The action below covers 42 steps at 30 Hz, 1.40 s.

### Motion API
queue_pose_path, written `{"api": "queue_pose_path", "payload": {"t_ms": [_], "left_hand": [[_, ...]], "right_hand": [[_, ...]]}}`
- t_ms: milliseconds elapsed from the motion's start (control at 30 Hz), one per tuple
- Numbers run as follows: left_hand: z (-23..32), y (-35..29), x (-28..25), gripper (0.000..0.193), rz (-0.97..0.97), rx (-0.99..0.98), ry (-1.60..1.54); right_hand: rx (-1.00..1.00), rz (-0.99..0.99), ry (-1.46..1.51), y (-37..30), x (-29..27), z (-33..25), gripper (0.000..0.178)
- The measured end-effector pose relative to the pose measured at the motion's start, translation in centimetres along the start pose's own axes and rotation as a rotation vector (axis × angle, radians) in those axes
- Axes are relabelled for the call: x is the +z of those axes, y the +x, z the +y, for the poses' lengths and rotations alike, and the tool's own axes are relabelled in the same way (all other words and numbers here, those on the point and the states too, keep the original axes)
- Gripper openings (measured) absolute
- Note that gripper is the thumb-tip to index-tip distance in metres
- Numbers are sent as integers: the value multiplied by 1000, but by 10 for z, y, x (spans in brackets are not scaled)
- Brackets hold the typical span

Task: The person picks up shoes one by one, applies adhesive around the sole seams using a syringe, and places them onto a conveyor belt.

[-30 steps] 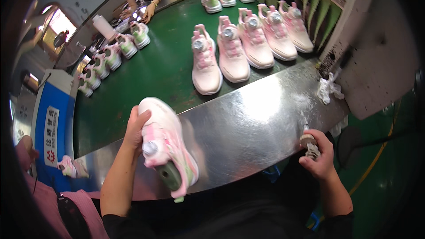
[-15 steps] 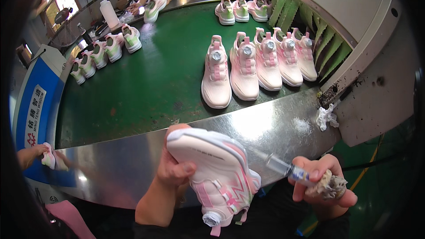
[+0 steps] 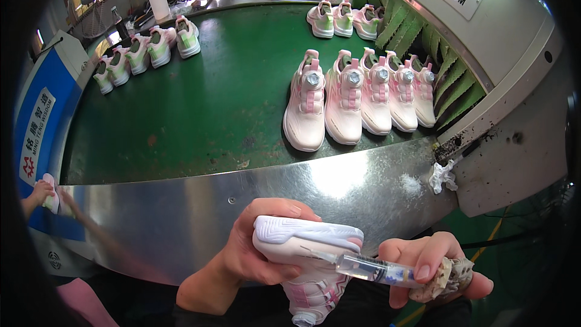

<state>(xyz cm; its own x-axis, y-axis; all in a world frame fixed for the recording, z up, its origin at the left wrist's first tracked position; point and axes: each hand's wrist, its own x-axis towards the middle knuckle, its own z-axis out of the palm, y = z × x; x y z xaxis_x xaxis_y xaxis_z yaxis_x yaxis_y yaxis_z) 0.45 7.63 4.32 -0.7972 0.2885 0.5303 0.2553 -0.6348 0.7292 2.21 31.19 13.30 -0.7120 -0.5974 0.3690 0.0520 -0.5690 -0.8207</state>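
In my left hand (image 3: 248,251) is a pale pink and white sneaker (image 3: 308,231), tilted with its white sole edge upward and its pink straps and dial low. My fingers wrap over the sole while the thumb presses the upper. My right hand (image 3: 423,254) grips a clear syringe (image 3: 369,267) with a pale tip pointing left. That tip lies at the sneaker's upper, just under the sole edge; I cannot tell whether it touches. A crumpled, greyish-beige wad (image 3: 446,280) sits in the same hand, against the syringe's rear end.
A steel ledge (image 3: 181,212) borders the green conveyor belt (image 3: 193,115). Several pink sneakers (image 3: 304,106) stand right; more (image 3: 159,48) stand far left. Green strip curtains (image 3: 451,79) hang at a machine opening. Crumpled white paper (image 3: 443,177) lies by it. Another person's hand (image 3: 41,191) holds a shoe at left.
The sneaker has turned in my left hand, bringing its sole edge up, and sits further right. My right hand has brought the syringe's tip to it. Across the belt, another shoe has shifted.
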Motion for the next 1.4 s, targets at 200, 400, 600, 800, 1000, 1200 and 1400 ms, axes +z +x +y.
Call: {"api": "queue_pose_path", "payload": {"t_ms": [200,400,600,800,1000,1200,1400], "left_hand": [[-2,1,-1,69,-40,35,-7],[1,-3,2,70,61,-7,26],[0,-3,1,73,117,-51,-49],[-4,-7,-11,73,141,-43,67],[-1,-8,-10,75,379,-187,-47],[-2,2,-3,78,471,-262,-138],[-2,13,7,74,449,-428,-179]], "right_hand": [[40,105,-22,-3,5,2,64],[77,139,-40,0,8,-3,64],[67,215,-32,-4,10,-6,64],[113,164,-1,-14,-9,1,63],[126,162,41,-24,-21,8,67],[80,113,245,-51,-40,27,82],[119,123,215,-63,-46,38,81]]}}
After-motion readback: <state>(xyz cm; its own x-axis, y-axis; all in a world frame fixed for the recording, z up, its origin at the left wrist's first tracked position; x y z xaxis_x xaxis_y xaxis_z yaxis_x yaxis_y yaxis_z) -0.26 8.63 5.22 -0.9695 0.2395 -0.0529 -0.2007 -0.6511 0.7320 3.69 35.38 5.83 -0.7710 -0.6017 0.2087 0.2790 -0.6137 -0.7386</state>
